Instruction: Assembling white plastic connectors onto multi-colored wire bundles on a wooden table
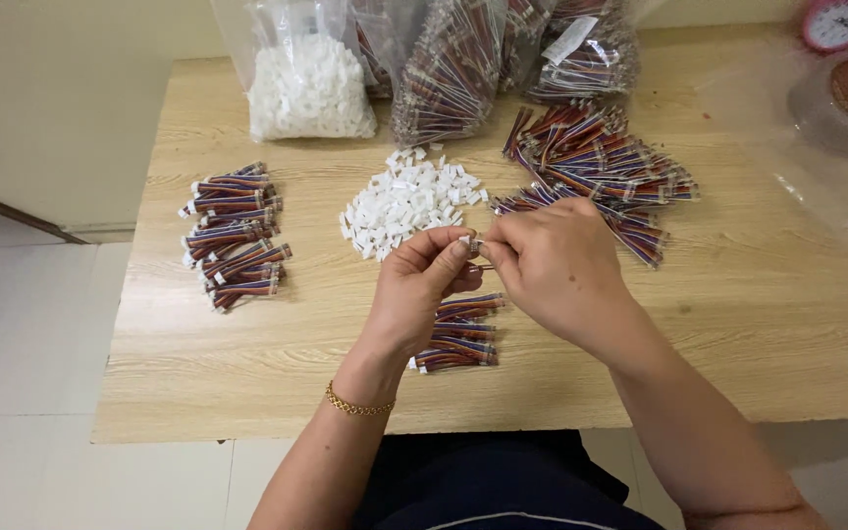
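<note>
We see a small white connector housing [465, 241] pinched between the fingertips of both hands, held above the middle of the counter [738, 324]. The left hand [419, 285] closes thumb and forefinger on the housing from the left; the right hand [552, 265] presses its fingers together on thin wire ends at the housing's right side. We cannot tell whether the wires are seated in it.

Directly beneath the hands, on the near side, lies a short stack of multicoloured wire bundles [458, 334]. Just beyond the hands we note a loose heap of white housings [409, 201], and to its right a larger spread of wire bundles [601, 167]. At the left of the counter rests a tidy pile of wire bundles [233, 236], well apart from the hands.

Along the far edge stand clear plastic bags: one filled with white housings [306, 88], others packed with wire bundles [453, 79]. A gold bracelet [355, 402] circles the left wrist. A pink clock [836, 22] sits at the far right corner.
</note>
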